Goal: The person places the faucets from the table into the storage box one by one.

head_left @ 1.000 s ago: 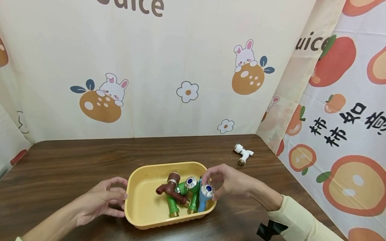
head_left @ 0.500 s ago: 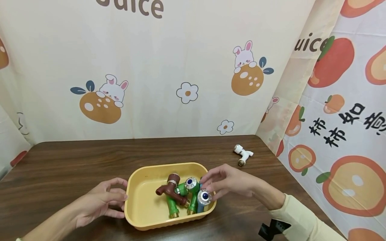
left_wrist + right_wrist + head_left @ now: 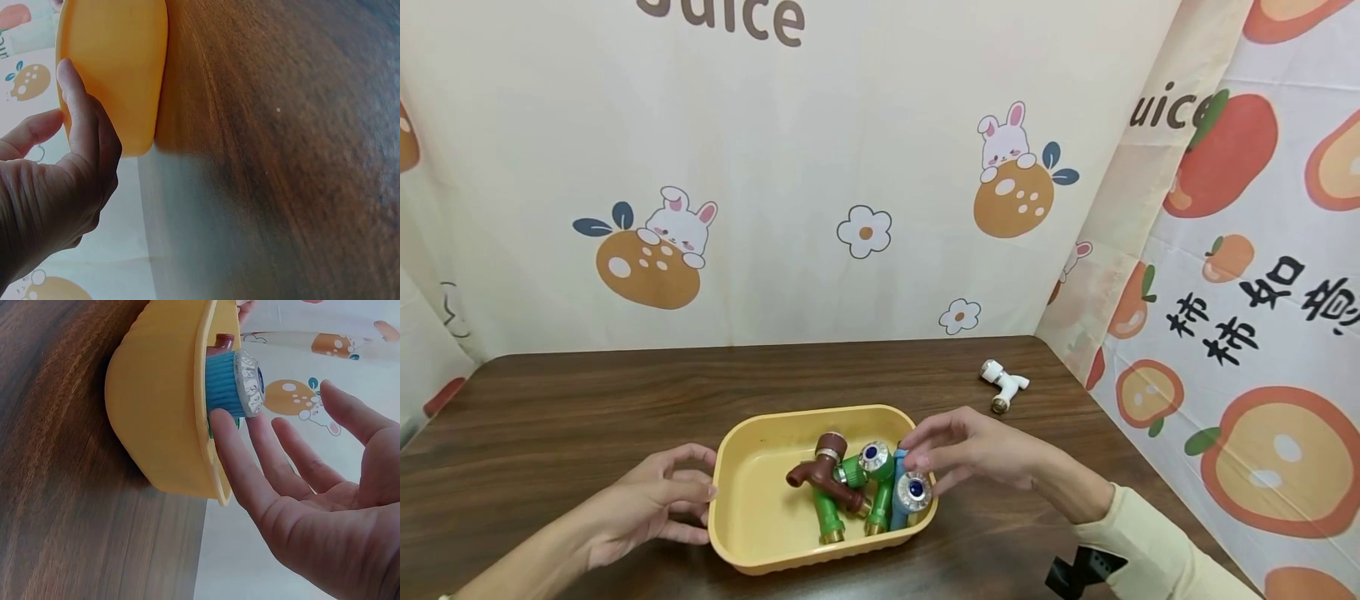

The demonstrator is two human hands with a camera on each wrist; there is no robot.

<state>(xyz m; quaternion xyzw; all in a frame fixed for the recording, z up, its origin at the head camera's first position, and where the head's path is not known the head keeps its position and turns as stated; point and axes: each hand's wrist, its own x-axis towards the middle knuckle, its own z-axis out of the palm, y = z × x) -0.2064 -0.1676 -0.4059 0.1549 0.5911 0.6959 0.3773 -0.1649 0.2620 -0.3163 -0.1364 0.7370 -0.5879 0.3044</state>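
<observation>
A yellow plastic basin [image 3: 748, 500] stands on the table with several taps in it. My left hand [image 3: 651, 504] touches its left rim with loosely bent fingers; in the left wrist view, fingertips [image 3: 70, 78] lie along the basin's side. At the right rim is my right hand [image 3: 981, 454], its fingers spread beside a blue tap [image 3: 899, 508] with a clear-topped knob. In the right wrist view, a fingertip [image 3: 222, 419] reaches the blue ribbed knob [image 3: 224, 384], while the thumb stays apart. A brown tap [image 3: 822, 473] rests over green taps [image 3: 883, 496] beside the blue one.
A white tap [image 3: 1004, 385] lies on the brown wooden table [image 3: 625, 392], behind and right of the basin. Printed curtains [image 3: 775, 167] hang at the table's back and right side. A black strap device [image 3: 1084, 571] is on the right sleeve.
The blue tap's knob has shifted and turned slightly within the basin. My right fingers have loosened from around the knob and spread. The left hand stays in place.
</observation>
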